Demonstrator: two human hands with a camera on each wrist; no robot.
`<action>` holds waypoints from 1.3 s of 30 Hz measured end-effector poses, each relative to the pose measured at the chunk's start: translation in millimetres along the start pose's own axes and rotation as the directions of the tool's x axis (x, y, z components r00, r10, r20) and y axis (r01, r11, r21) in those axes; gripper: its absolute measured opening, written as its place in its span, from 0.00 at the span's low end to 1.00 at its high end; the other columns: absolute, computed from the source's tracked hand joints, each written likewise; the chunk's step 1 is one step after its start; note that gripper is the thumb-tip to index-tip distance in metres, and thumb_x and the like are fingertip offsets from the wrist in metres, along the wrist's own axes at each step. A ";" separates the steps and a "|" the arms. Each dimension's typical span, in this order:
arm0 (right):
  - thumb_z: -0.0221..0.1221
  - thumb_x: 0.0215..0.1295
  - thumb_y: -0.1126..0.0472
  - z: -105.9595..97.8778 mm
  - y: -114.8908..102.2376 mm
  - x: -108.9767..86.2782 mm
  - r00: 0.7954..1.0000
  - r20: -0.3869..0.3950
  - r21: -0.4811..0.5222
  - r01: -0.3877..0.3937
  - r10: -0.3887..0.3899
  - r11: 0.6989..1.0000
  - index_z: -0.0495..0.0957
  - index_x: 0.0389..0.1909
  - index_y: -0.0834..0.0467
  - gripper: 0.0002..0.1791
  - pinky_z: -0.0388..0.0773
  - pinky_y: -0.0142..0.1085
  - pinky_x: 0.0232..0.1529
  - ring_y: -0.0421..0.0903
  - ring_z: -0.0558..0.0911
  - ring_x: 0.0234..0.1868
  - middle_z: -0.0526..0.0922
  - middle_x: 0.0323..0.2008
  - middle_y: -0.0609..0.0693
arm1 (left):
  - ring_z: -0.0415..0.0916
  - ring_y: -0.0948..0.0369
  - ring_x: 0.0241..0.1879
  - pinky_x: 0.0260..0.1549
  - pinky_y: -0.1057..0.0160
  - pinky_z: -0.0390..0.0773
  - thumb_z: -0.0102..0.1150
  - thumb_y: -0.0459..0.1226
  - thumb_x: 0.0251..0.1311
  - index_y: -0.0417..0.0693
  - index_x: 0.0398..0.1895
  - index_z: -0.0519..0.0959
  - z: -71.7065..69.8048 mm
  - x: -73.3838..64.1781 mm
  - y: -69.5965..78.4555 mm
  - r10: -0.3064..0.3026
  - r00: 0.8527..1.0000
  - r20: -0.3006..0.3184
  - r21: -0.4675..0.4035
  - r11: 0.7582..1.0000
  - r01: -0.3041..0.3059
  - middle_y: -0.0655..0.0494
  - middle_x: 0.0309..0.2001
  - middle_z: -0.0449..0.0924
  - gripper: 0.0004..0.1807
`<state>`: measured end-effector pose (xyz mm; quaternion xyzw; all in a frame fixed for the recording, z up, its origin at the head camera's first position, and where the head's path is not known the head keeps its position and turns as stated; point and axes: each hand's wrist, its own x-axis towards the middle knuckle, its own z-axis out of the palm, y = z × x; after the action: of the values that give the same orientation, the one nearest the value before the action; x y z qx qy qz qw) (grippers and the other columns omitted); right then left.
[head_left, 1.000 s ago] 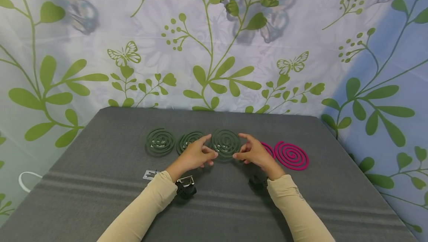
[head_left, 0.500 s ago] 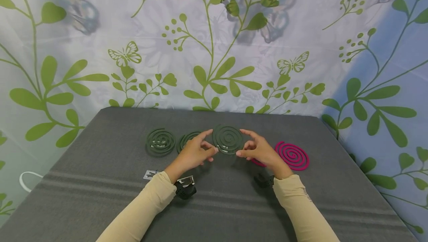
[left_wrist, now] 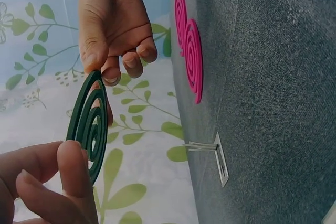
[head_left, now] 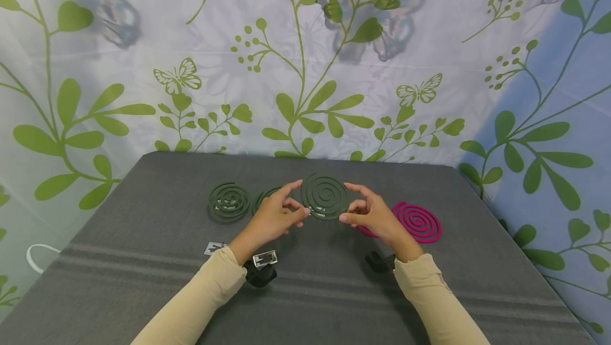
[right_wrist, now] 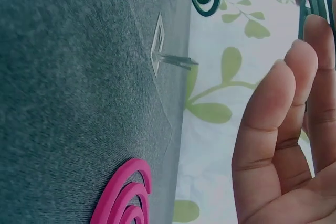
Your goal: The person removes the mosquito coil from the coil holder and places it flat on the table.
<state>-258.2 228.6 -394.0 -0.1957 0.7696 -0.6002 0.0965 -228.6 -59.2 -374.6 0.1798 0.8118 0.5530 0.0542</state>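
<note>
A dark green mosquito coil (head_left: 326, 196) is held up above the table between two hands. My left hand (head_left: 274, 215) pinches its left edge, and my right hand (head_left: 375, 217) grips the right edge. Seen from the left wrist, the coil (left_wrist: 86, 121) is tilted nearly edge-on, well above the cloth. Under it stands a small metal coil stand (left_wrist: 221, 159) with upright prongs. To the left, another green coil (head_left: 229, 202) rests raised on its stand, and a third green coil (head_left: 261, 202) is partly hidden behind my left hand.
A pink coil (head_left: 417, 222) lies flat on the grey table (head_left: 315, 292) at the right; a second pink coil (left_wrist: 180, 20) is mostly covered by my right hand in the head view. A flat metal stand (head_left: 215, 248) lies near my left wrist. A patterned curtain hangs behind.
Both hands have lifted the green coil upward and slightly right, away from the table. The right hand and forearm have shifted right, over more of the nearer pink coil.
</note>
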 end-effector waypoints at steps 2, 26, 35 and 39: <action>0.70 0.69 0.73 0.6 -0.8 -2.6 1.000 -0.001 0.008 0.011 -0.011 1.000 0.57 0.83 0.68 0.46 0.83 0.35 0.39 0.41 0.82 0.32 0.86 0.33 0.42 | 0.87 0.39 0.39 0.25 0.57 0.81 0.66 0.37 0.76 0.45 0.86 0.61 -1.0 -1.6 0.9 0.011 1.000 -0.003 0.005 1.000 -0.011 0.44 0.47 0.91 0.40; 0.73 0.66 0.71 -5.3 1.2 -26.6 0.999 0.044 0.060 0.015 -0.018 0.998 0.64 0.78 0.71 0.42 0.85 0.36 0.44 0.42 0.86 0.39 0.90 0.41 0.42 | 0.84 0.39 0.32 0.20 0.64 0.76 0.67 0.36 0.76 0.43 0.85 0.63 -9.3 -26.6 -2.6 0.025 0.993 0.117 0.021 0.999 -0.028 0.48 0.42 0.90 0.38; 0.74 0.65 0.69 -7.4 5.4 -30.7 0.972 0.226 0.088 0.042 -0.061 0.995 0.59 0.80 0.74 0.48 0.82 0.35 0.38 0.42 0.86 0.35 0.89 0.36 0.47 | 0.85 0.41 0.32 0.19 0.62 0.78 0.67 0.37 0.75 0.43 0.84 0.63 -6.7 -37.5 -3.4 0.003 0.985 0.173 0.046 0.999 -0.011 0.48 0.41 0.90 0.39; 0.73 0.65 0.71 -7.2 7.5 -32.8 0.965 0.258 0.075 0.024 -0.043 0.997 0.60 0.79 0.74 0.46 0.83 0.35 0.38 0.42 0.87 0.36 0.88 0.36 0.46 | 0.84 0.44 0.29 0.19 0.62 0.77 0.68 0.36 0.74 0.41 0.84 0.64 -2.9 -40.7 -5.6 -0.014 0.984 0.177 0.050 0.999 0.005 0.50 0.40 0.90 0.39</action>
<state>-232.6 250.1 -402.1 -0.2819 0.7252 -0.5979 0.1929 -193.0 -77.8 -383.1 0.2255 0.8180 0.5143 0.1245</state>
